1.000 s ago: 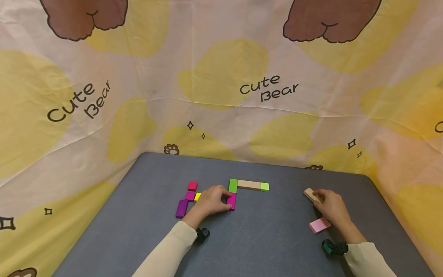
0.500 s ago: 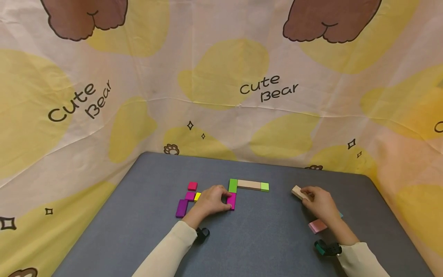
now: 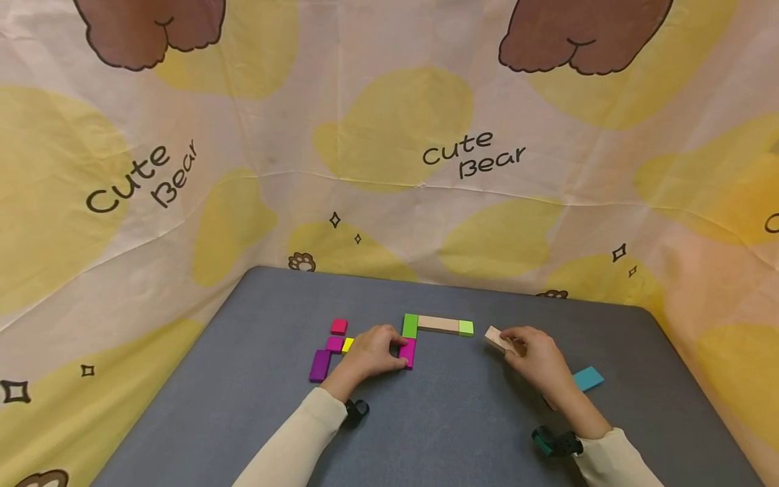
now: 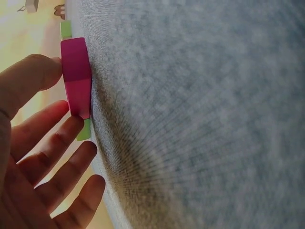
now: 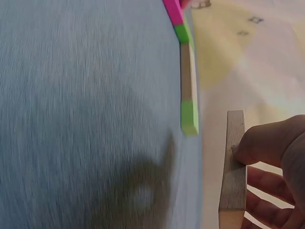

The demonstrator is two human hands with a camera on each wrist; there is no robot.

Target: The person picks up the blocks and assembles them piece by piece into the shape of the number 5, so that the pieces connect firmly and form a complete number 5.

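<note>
With my right grip (image 3: 538,358) I am pinching a plain wooden block (image 3: 496,338), thumb on one face and fingers behind it, and I am holding it above the table (image 3: 438,433). Since a second ago I have been carrying it leftward, and its end is now pointing toward the light green block (image 3: 465,329), near it but apart. My left grip (image 3: 371,352) is staying where it was, pinching the magenta block (image 3: 406,354) between thumb and fingertips as it is lying on the table.

Beyond that block, the row is lying unchanged: the green block (image 3: 410,326) is touching its far end, and a long wooden strip (image 3: 438,325) is running from there to the light green block. As my right arm is shifting, the blue block (image 3: 587,379), earlier hidden, is showing, while the pink block (image 3: 550,404) is slipping almost wholly under my forearm. On the left, the red block (image 3: 339,327), small magenta block (image 3: 334,345), yellow block (image 3: 347,346) and purple block (image 3: 320,366) are keeping their places.
</note>
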